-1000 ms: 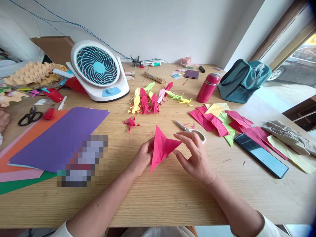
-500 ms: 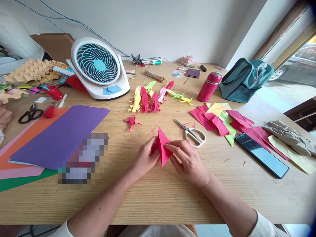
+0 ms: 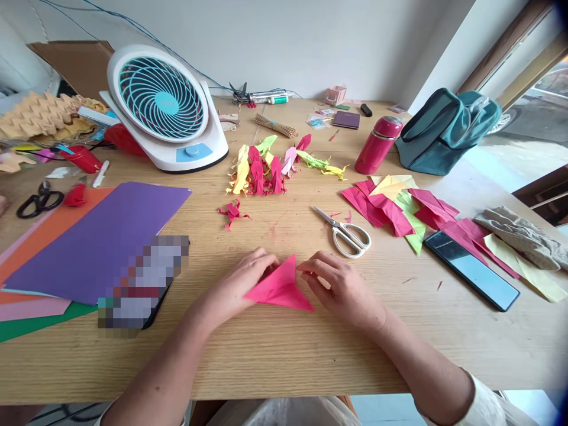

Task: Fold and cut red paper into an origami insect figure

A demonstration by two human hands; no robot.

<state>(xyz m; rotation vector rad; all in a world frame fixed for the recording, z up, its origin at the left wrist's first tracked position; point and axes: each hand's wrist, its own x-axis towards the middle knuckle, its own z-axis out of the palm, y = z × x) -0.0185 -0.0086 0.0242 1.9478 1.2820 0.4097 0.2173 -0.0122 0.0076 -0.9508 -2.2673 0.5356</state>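
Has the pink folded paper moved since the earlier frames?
Yes. The pink folded paper has dropped from upright to nearly flat on the table, ending nearer the person than the white-handled scissors.

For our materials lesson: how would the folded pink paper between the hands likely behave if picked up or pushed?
Probably very light: the folded pink paper is a thin sheet. Its creases likely make it stiffer than flat paper, yet easily crushed. Lying flat on the wooden table, it should slide, not roll.
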